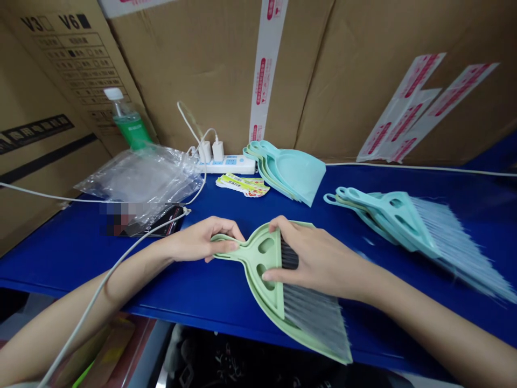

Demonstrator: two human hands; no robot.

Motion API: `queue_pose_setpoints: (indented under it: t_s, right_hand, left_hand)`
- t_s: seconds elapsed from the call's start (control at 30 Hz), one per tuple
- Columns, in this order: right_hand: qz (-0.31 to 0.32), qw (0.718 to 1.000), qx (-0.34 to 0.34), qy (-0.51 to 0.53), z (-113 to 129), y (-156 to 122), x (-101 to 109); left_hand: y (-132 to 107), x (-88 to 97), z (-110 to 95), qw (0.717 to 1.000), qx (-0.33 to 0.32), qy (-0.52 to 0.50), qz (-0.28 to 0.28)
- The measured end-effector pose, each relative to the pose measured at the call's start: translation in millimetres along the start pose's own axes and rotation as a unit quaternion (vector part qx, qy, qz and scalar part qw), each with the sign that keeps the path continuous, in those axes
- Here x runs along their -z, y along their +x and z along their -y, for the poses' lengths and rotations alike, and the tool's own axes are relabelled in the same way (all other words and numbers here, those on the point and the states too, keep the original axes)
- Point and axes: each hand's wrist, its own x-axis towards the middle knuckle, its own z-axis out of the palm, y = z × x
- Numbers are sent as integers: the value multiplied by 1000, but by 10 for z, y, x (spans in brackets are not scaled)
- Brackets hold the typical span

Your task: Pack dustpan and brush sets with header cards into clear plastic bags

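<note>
A pale green hand brush (270,269) with grey bristles lies in a matching green dustpan (301,335) at the near edge of the blue table (72,253). My left hand (202,241) is closed around the paired handles at their left end. My right hand (319,258) presses down on the brush head, fingers curled over its top where the bristles begin. Both forearms reach in from the bottom corners.
A stack of light blue dustpans (293,171) lies behind, a pile of light blue brushes (407,221) at the right. At the left are clear plastic bags (141,178), a phone with cable (161,223), a power strip (226,163), printed labels (242,185) and a green bottle (129,121). Cardboard boxes (363,70) wall the back.
</note>
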Motion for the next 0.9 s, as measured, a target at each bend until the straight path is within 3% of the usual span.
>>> queue_pose_setpoints:
  t_s: [0.23, 0.37, 0.53, 0.67, 0.9]
  right_hand:
    - [-7, 1000, 10, -9, -90, 37, 34]
    - [-66, 994, 34, -76, -184, 88, 43]
    - [-114, 966, 52, -225, -291, 266, 99]
    - [-104, 931, 59, -344, -301, 492, 170]
    - [-79, 909, 115, -393, -237, 845, 182]
  left_hand:
    - [-9, 14, 10, 1000, 4, 5, -4]
    - [-15, 25, 24, 1000, 3, 7, -4]
    - [-17, 49, 40, 1000, 2, 8, 2]
    - [-13, 64, 48, 1000, 1, 3, 7]
    - [-6, 69, 40, 1000, 12, 19, -2]
